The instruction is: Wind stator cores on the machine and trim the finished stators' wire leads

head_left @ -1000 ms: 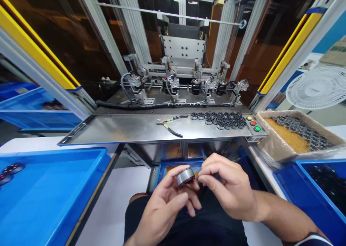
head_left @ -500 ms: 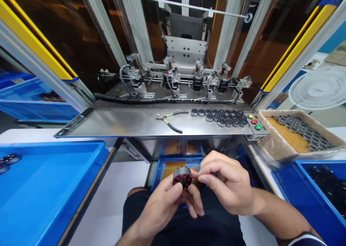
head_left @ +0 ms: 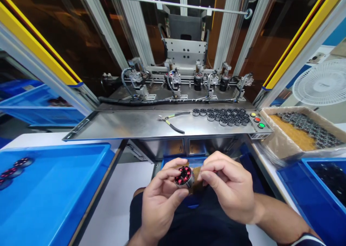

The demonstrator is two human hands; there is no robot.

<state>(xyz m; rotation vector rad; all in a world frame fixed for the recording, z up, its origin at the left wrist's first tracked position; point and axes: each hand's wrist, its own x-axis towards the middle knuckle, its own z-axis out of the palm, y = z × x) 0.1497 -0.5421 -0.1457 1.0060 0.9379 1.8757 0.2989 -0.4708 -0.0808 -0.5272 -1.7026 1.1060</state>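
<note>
My left hand (head_left: 159,199) grips a small round motor part (head_left: 184,176) with a silver shell and red windings, its open face turned up toward me. My right hand (head_left: 229,192) is closed beside it, thumb and forefinger pinched together at the part's right edge; whatever they pinch is too small to make out. Both hands hover above my lap, just in front of a small blue bin (head_left: 193,163) under the steel shelf.
The steel shelf (head_left: 121,125) carries pliers (head_left: 173,120), a cluster of several round parts (head_left: 223,116) and coloured buttons (head_left: 257,120). A machine fixture (head_left: 186,82) stands behind. A blue tray (head_left: 54,188) lies left; a cardboard box of parts (head_left: 297,130) and another blue bin (head_left: 324,184) sit right.
My left hand has turned the motor part from its silver side to its red winding face up. The right hand's pinch stays at its edge. The view shifted slightly.
</note>
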